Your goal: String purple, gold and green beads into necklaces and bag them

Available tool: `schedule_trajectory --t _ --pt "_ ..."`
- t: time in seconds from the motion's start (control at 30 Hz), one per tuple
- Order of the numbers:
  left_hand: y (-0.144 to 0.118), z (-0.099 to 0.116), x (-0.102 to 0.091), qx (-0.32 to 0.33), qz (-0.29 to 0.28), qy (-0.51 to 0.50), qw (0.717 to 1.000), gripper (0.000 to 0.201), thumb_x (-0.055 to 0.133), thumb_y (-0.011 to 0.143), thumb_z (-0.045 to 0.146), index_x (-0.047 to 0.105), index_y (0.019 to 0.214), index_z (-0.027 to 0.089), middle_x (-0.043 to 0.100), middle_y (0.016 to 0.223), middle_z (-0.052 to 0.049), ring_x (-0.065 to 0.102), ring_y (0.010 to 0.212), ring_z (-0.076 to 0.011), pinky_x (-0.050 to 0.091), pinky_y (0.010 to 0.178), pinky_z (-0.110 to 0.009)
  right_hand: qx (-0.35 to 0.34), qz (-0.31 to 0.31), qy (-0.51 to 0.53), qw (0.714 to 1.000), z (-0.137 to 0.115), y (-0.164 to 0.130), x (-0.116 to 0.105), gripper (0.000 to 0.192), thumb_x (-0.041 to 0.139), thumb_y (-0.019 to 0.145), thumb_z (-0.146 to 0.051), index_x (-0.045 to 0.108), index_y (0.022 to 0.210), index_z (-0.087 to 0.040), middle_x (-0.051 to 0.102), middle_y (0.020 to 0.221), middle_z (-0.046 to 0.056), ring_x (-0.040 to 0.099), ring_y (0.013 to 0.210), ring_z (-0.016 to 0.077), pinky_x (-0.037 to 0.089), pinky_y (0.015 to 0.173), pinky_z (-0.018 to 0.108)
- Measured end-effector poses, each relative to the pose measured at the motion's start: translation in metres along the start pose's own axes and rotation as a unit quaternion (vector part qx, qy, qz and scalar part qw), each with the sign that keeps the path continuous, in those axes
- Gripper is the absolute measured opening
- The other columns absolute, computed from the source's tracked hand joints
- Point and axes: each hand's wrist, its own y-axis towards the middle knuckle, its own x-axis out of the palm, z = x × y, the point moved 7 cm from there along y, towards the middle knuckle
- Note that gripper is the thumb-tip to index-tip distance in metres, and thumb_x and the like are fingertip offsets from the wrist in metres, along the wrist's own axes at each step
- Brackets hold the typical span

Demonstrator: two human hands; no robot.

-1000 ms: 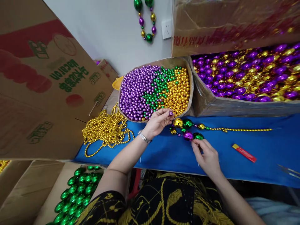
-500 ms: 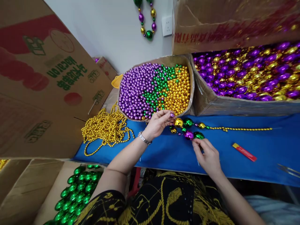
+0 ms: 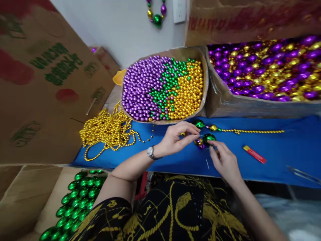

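Note:
In front of me lies a bead strand with large green (image 3: 209, 138), purple and gold balls, running right into a chain of small gold beads (image 3: 253, 131). My left hand (image 3: 179, 138) reaches over part of it, thumb and forefinger pinched on what looks like a thin pale string. My right hand (image 3: 224, 159) is closed at the near side of the large green ball, fingertips gripping the strand there. The gold and purple balls (image 3: 200, 143) sit bunched between the hands, partly hidden. Behind my left hand, a box of small purple, green and gold beads (image 3: 160, 88) stands close.
A heap of gold bead chains (image 3: 105, 130) lies at the left on the blue cloth (image 3: 276, 147). To the right are a red-yellow packet (image 3: 254, 154) and tweezers (image 3: 303, 174). Cartons of larger purple-gold beads (image 3: 265, 73) and green beads (image 3: 80, 197) stand around; a tall carton (image 3: 45, 100) borders the left.
My left hand has moved right, close to my right hand, and the small purple bead at its fingertips no longer shows. The balls are bunched closer together. The view has shifted slightly.

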Motion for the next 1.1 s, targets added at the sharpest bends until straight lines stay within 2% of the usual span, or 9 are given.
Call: schedule_trajectory --t 0.13,0.23,0.33,0.47,0.57,0.67,0.77,0.9,1.1 --pt "0.013 0.044 0.006 0.053 -0.014 -0.001 0.999 0.005 0.069 0.082 0.019 0.072 0.085 0.02 0.073 0.095 -0.006 0.066 0.094 -0.0181 0.05 0.093 -0.038 -0.081 0.013 0.03 0.996 -0.045 0.025 -0.022 0.031 0.049 0.096 -0.028 0.06 0.124 -0.021 0.068 0.114 0.009 0.067 0.101 0.0186 0.055 0.088 0.035" --pt "0.018 0.05 0.005 0.061 0.009 -0.031 0.998 0.004 0.068 0.083 0.02 0.071 0.085 0.02 0.072 0.094 -0.005 0.065 0.094 -0.0181 0.05 0.093 -0.038 -0.11 0.001 0.065 0.992 -0.057 0.031 -0.019 0.024 0.047 0.097 -0.027 0.066 0.109 -0.02 0.072 0.096 0.006 0.068 0.087 0.0156 0.057 0.077 0.029" --pt "0.017 0.028 0.012 0.042 -0.005 -0.075 0.996 0.019 0.069 0.082 0.025 0.07 0.1 0.02 0.07 0.108 -0.008 0.063 0.105 -0.0205 0.049 0.096 -0.039 -0.089 0.003 0.098 0.991 -0.05 0.029 -0.021 0.021 0.047 0.097 -0.025 0.067 0.101 -0.02 0.07 0.083 0.003 0.066 0.07 0.0113 0.055 0.066 0.024" --pt "0.007 -0.024 0.062 0.029 -0.166 -0.056 0.984 0.051 0.08 0.069 0.029 0.064 0.118 0.021 0.067 0.116 -0.01 0.06 0.113 -0.0256 0.047 0.099 -0.04 -0.03 0.003 0.146 0.989 -0.043 0.024 -0.035 0.022 0.045 0.098 -0.029 0.065 0.101 -0.02 0.065 0.071 -0.002 0.062 0.06 0.0088 0.052 0.061 0.021" --pt "-0.004 -0.052 0.101 0.069 -0.256 0.025 0.964 0.024 0.072 0.077 0.031 0.069 0.099 0.021 0.07 0.094 -0.009 0.063 0.096 -0.0231 0.044 0.099 -0.041 -0.008 0.011 0.185 0.983 -0.048 0.019 -0.054 0.023 0.048 0.097 -0.034 0.066 0.098 -0.02 0.063 0.069 -0.002 0.058 0.058 0.0088 0.05 0.057 0.022" --pt "-0.012 -0.065 0.12 0.102 -0.305 0.115 0.94 0.012 0.061 0.085 0.031 0.068 0.091 0.023 0.07 0.09 -0.005 0.063 0.09 -0.0212 0.031 0.109 -0.047 0.049 0.12 0.237 0.963 -0.039 0.012 -0.088 0.021 0.053 0.095 -0.037 0.066 0.096 -0.02 0.059 0.066 -0.002 0.054 0.056 0.0089 0.046 0.052 0.023" --pt "-0.012 -0.068 0.114 0.108 -0.269 0.187 0.939 0.012 0.056 0.086 0.027 0.066 0.092 0.024 0.068 0.087 -0.005 0.061 0.081 -0.0193 0.031 0.107 -0.047 0.08 0.22 0.282 0.93 -0.019 0.005 -0.114 0.021 0.059 0.092 -0.04 0.066 0.092 -0.02 0.054 0.06 -0.003 0.05 0.052 0.0095 0.04 0.048 0.023" --pt "-0.017 -0.076 0.091 0.055 -0.208 0.258 0.942 0.009 0.055 0.084 0.025 0.063 0.087 0.021 0.06 0.078 -0.005 0.054 0.068 -0.0174 0.035 0.101 -0.047 0.114 0.324 0.356 0.869 0.026 -0.001 -0.126 0.024 0.066 0.086 -0.044 0.059 0.084 -0.021 0.047 0.052 -0.006 0.039 0.044 0.0077 0.033 0.043 0.022" --pt "-0.053 -0.114 0.04 -0.044 -0.186 0.419 0.888 0.016 0.047 0.087 0.016 0.062 0.088 0.017 0.059 0.078 -0.009 0.058 0.072 -0.0214 0.025 0.106 -0.058 0.203 0.394 0.409 0.798 0.092 -0.006 -0.126 0.031 0.072 0.079 -0.045 0.053 0.082 -0.021 0.044 0.049 -0.009 0.034 0.042 0.0047 0.027 0.041 0.018"
